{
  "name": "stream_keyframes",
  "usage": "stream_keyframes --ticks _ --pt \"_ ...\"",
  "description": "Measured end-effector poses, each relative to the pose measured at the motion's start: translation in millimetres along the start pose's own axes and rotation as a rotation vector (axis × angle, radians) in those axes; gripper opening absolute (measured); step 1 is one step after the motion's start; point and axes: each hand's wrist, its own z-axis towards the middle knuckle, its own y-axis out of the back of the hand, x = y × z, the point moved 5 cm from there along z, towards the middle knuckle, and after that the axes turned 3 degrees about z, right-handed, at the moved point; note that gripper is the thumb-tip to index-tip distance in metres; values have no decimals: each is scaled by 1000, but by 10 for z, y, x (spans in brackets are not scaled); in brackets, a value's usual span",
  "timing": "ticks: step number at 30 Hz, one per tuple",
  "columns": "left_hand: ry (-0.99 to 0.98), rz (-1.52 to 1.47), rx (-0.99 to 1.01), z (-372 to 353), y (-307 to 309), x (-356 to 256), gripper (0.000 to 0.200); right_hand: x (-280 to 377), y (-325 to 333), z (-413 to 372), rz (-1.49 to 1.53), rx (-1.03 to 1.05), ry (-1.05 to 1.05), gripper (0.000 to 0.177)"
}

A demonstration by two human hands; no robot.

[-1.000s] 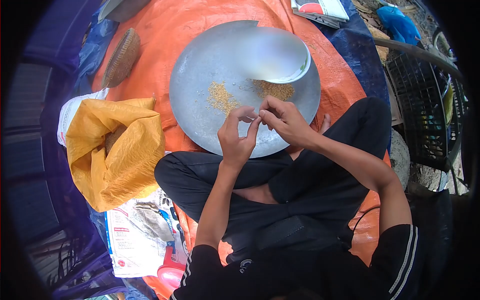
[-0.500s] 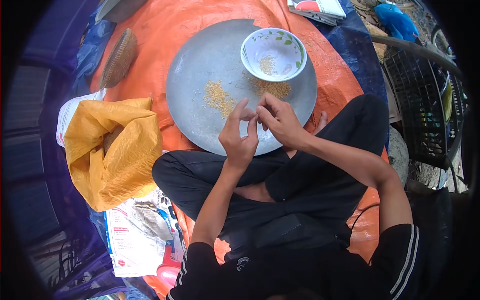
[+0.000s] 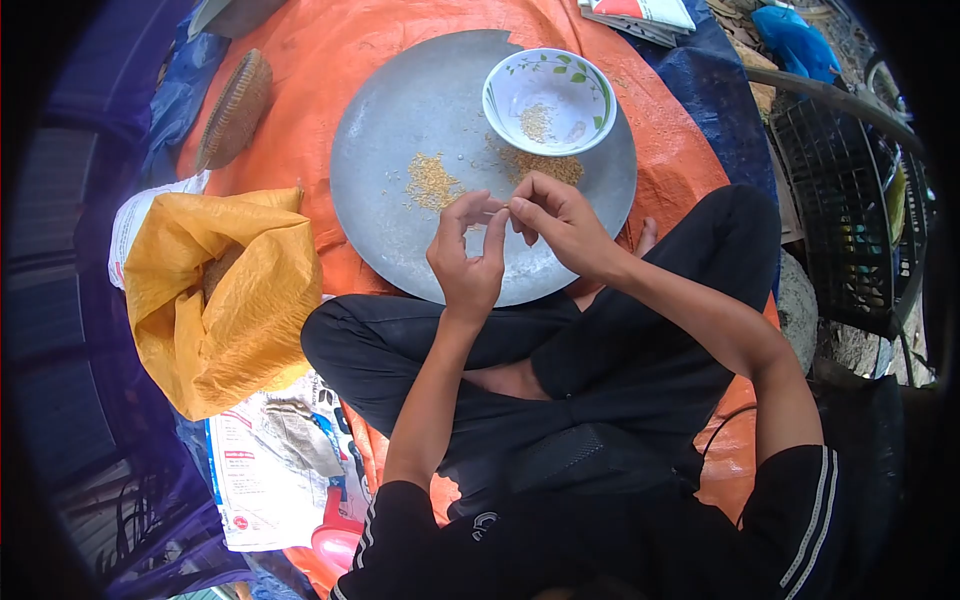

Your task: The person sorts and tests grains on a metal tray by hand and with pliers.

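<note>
My left hand is held over the near part of a round grey metal tray, thumb apart from its bent fingers. Its fingertips meet those of my right hand, whose thumb and index finger are pinched together. Whatever is in that pinch is too small to make out. Beyond my hands lie two piles of golden, unhusked-looking rice grains, a left pile and a right pile. A white bowl with green leaf decoration stands at the tray's far right, with some pale grains inside.
An orange tarp lies under the tray. To the left are an open yellow sack and a woven basket. Printed white sacking and a pink-red plastic object lie nearer. At right is a black crate.
My hands have shifted slightly left and away from me. My left thumb and fingers have moved slightly, and my right hand keeps its pinch. The camera view has shifted a little.
</note>
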Motion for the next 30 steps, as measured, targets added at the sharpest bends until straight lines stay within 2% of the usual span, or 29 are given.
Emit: stream_keyframes --ticks 9,10,17,23,30 --pt "28 39 133 41 10 9 26 38 11 -5 -187 -4 14 16" --pt "31 39 136 54 15 2 26 67 19 5 -224 -44 78 16" --pt "-18 118 133 110 55 -39 25 195 40 36 -401 15 166 11" --pt "-113 194 181 107 52 -101 23 72 114 56 -411 51 -12 12" --pt "-110 181 202 102 35 -77 24 85 121 60 -404 65 -41 12"
